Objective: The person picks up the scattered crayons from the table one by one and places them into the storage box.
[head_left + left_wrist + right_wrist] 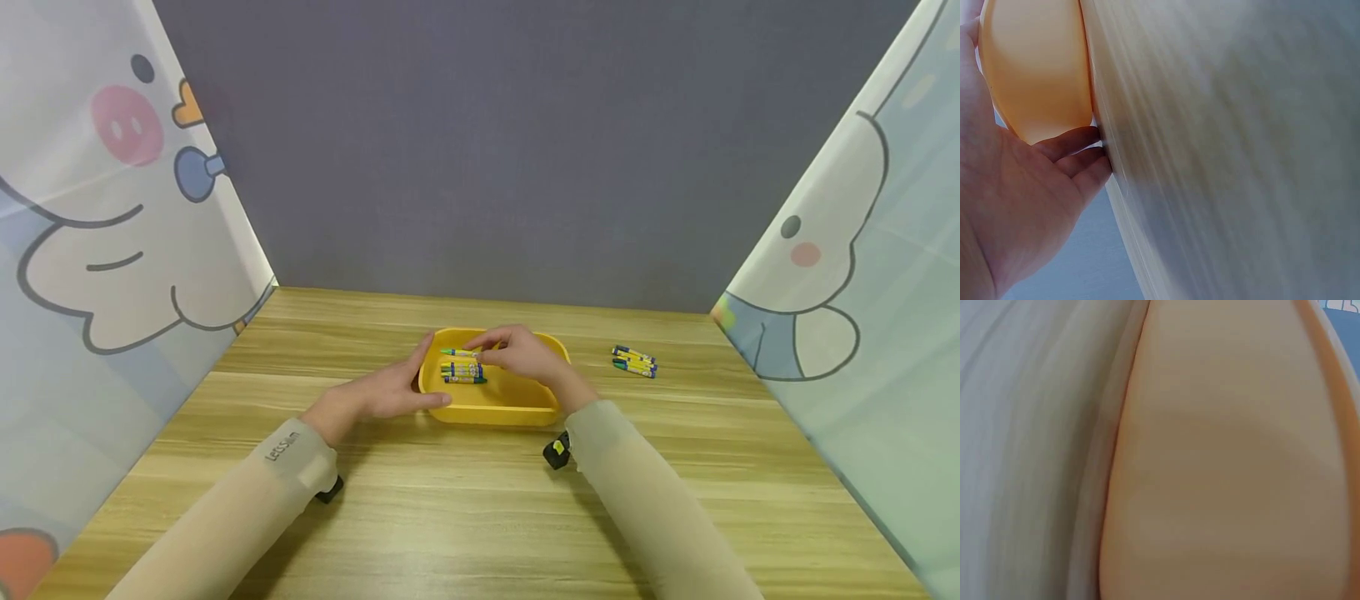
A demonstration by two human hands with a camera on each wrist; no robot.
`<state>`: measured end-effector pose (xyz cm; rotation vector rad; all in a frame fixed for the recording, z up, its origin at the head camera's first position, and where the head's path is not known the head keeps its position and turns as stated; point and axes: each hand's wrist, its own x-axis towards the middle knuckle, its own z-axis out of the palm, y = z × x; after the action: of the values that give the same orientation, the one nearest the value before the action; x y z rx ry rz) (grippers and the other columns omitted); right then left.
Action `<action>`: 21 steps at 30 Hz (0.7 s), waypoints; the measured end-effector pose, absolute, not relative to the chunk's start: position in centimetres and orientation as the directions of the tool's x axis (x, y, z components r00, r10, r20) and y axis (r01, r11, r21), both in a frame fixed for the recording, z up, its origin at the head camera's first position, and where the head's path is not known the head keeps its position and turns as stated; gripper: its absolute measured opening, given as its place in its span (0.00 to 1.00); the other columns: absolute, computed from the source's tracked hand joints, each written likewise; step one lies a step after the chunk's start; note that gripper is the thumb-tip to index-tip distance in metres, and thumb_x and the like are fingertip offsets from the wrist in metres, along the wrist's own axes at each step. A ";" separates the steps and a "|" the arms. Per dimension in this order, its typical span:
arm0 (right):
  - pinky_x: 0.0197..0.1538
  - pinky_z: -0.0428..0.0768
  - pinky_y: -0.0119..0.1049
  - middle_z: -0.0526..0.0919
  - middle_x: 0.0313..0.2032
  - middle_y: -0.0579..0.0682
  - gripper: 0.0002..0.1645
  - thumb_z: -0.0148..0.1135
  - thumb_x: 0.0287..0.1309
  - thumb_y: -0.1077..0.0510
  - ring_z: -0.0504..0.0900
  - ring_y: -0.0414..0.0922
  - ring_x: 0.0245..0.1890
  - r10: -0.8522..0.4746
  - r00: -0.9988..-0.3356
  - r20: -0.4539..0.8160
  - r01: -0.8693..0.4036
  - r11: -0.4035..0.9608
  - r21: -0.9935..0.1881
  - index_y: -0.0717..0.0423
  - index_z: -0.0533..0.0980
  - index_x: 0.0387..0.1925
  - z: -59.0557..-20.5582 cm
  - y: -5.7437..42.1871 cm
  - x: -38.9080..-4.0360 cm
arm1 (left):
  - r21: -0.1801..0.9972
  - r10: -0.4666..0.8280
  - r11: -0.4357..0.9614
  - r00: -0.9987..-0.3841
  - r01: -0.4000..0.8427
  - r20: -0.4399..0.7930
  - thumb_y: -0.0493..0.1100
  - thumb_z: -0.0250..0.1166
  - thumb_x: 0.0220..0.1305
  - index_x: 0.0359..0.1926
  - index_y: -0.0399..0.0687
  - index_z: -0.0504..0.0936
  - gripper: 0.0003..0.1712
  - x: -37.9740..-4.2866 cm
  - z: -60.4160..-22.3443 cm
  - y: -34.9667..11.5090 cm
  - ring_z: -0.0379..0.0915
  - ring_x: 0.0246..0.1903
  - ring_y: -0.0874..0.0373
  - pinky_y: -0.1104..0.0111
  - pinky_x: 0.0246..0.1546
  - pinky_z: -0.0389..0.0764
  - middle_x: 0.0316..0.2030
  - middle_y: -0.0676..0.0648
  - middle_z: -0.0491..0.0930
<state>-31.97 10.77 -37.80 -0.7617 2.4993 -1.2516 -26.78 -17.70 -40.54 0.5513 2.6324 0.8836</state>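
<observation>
A yellow plastic tray (495, 414) stands on the table. My left hand (386, 390) holds its left end, thumb over the front rim and fingers along the outside; in the left wrist view the lower fingers of that hand (1035, 181) bend against the tray wall (1041, 69) near the tabletop. Over the tray's inside, my right hand (525, 354) pinches the right end of a light-green-tipped crayon (457, 352). Several more crayons (462, 369) lie side by side just in front of it, one dark green-tipped. The right wrist view shows the tray's wall (1229, 456) but no hand.
To the right of the tray, several crayons (634, 360) lie close together on the wooden table (465, 508). A grey panel (480, 150) rises behind the table, with cartoon-printed sheets (112, 183) at both sides.
</observation>
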 end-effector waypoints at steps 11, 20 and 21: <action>0.48 0.76 0.36 0.91 0.55 0.48 0.16 0.67 0.71 0.58 0.77 0.43 0.44 -0.585 -0.808 -0.067 -0.285 0.488 -0.825 0.49 0.91 0.55 -39.4 9.8 -33.0 | 0.611 0.451 0.742 -0.879 0.275 -0.153 0.80 0.65 0.68 0.90 0.58 0.24 0.75 -26.8 -40.6 -17.6 0.68 0.78 0.35 0.40 0.79 0.67 0.84 0.31 0.59; 0.49 0.77 0.34 0.94 0.49 0.47 0.14 0.71 0.67 0.63 0.78 0.40 0.42 -0.620 -0.776 -0.111 -0.336 0.557 -0.760 0.50 0.93 0.50 -40.2 10.2 -33.4 | 0.604 0.444 0.752 -0.880 0.263 -0.169 0.81 0.65 0.67 0.90 0.58 0.23 0.76 -26.7 -40.4 -17.7 0.67 0.78 0.35 0.39 0.79 0.67 0.85 0.32 0.56; 0.48 0.77 0.33 0.94 0.49 0.47 0.13 0.71 0.67 0.63 0.79 0.40 0.41 -0.622 -0.774 -0.114 -0.338 0.559 -0.757 0.52 0.93 0.50 -40.2 10.2 -33.4 | 0.607 0.448 0.749 -0.878 0.266 -0.168 0.81 0.65 0.67 0.90 0.57 0.23 0.76 -26.7 -40.4 -17.7 0.67 0.78 0.35 0.39 0.79 0.67 0.85 0.32 0.56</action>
<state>-33.39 10.21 -40.18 -0.7832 2.4276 -1.0634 -26.68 -17.65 -40.37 0.5544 2.6457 0.8506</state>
